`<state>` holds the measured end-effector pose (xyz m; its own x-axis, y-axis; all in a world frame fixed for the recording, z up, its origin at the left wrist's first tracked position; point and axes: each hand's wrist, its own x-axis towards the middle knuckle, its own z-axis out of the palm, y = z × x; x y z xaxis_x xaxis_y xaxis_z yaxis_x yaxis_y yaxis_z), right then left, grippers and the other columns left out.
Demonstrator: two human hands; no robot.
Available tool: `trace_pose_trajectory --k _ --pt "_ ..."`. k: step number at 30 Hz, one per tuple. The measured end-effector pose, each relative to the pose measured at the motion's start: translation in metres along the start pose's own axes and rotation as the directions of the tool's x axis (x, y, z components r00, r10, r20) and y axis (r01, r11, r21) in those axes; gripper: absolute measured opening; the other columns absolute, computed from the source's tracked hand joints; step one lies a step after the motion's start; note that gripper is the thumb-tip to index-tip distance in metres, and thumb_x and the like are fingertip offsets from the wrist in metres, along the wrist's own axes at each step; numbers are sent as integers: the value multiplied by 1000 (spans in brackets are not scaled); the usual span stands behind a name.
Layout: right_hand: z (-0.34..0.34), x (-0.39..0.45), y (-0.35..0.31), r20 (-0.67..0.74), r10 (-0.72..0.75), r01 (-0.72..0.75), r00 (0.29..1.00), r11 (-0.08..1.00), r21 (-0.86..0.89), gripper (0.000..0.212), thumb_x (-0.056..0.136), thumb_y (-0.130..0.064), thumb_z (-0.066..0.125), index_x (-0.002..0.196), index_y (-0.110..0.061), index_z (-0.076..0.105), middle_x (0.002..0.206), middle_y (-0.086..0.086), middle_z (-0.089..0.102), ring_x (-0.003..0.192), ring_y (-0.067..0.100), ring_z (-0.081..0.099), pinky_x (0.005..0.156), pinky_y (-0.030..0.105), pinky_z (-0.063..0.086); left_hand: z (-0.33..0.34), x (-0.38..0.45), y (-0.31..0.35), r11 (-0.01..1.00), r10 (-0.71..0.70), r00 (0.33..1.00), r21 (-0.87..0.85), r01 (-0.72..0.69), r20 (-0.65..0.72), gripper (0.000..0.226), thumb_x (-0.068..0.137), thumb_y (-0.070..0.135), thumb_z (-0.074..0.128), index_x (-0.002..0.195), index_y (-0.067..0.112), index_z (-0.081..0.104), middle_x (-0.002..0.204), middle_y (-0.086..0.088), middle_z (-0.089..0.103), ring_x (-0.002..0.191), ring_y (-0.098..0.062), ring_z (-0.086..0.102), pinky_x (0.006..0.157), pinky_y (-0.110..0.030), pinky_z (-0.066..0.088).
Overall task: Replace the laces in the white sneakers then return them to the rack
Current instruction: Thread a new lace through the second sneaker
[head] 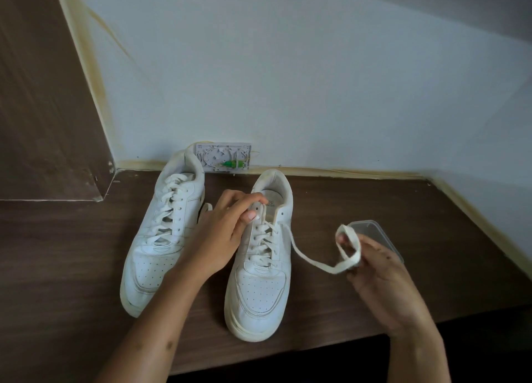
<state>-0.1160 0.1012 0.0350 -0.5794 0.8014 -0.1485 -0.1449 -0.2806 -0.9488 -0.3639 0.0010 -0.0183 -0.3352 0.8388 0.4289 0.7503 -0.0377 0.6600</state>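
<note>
Two white sneakers stand side by side on a dark wooden surface, toes toward me. The left sneaker [161, 233] is laced to the top. The right sneaker [260, 282] is laced most of the way up. My left hand [221, 233] pinches the lace end at the upper eyelets of the right sneaker. A flat cream lace [311, 260] runs from that shoe's right side to my right hand [383, 279], which holds it in a loop around the fingers.
A clear plastic lid or box [377, 233] lies behind my right hand. A grey wall plate with a green plug [227, 159] sits low on the white wall behind the shoes. A dark wooden panel [43, 95] rises at the left. The surface's front edge [288, 354] is close to me.
</note>
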Motion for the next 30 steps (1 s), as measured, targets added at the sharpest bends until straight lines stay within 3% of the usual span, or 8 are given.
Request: trace_pose_trajectory --k 2,4,6,9,12,16,23,30 --pt "-3 -3 -3 -2 -24 24 1000 999 -25 25 63 -29 85 81 -12 79 87 3 73 80 12 65 70 17 55 -1 0 0 1000 4 1000 5 -4 0 32 101 37 35 129 42 49 117 18 43 93 -8 60 79 -42 55" --pt "-4 -5 -1 -33 -48 30 998 906 -421 9 80 -22 73 74 -17 77 79 -5 74 77 7 65 65 5 46 -1 0 1 1000 11 1000 4 -11 -3 32 101 36 35 129 42 50 117 18 43 92 -8 60 79 -41 55" --pt "-10 -6 2 -62 -12 -34 998 729 -683 18 89 -22 66 76 -20 77 71 -8 71 69 1 62 58 2 40 -1 0 0 1000 16 1000 5 -16 -10 32 101 32 38 129 42 50 117 18 43 93 -9 61 80 -41 55" --pt "-8 -11 0 43 66 -30 997 821 -571 19 86 -27 62 84 -19 80 78 5 72 72 5 62 66 8 45 -1 1 -2 1000 14 1000 9 -14 -9 43 99 12 45 130 42 50 118 18 44 95 -7 59 79 -37 55" --pt "-2 -6 -1 44 -58 73 997 872 -484 16 83 -19 64 84 -18 80 84 8 74 80 8 68 73 15 51 -4 1 -2 999 8 1000 -33 -7 13 53 96 0 51 129 43 52 115 19 46 96 -2 56 77 -29 54" --pt "15 7 9 -141 -244 116 960 799 -591 14 86 -8 70 90 -20 75 81 -3 76 82 8 72 70 16 52 -8 2 -3 996 -2 1000 -92 3 11 48 94 6 57 124 45 55 111 19 49 95 -4 59 79 -35 55" --pt "62 22 37 -78 -462 286 883 663 -692 14 88 -13 71 90 -26 72 80 -12 73 72 5 66 64 17 50 -8 4 1 987 -50 998 -152 45 -35 46 88 4 66 113 43 61 113 23 51 90 -2 65 78 -39 57" --pt "97 31 47 3 -648 409 761 476 -779 13 90 -11 69 99 -19 74 96 -11 61 92 3 61 79 8 47 -8 6 1 979 -42 999 -202 35 -31 50 88 -1 65 113 42 61 111 20 51 91 -6 65 81 -34 57"
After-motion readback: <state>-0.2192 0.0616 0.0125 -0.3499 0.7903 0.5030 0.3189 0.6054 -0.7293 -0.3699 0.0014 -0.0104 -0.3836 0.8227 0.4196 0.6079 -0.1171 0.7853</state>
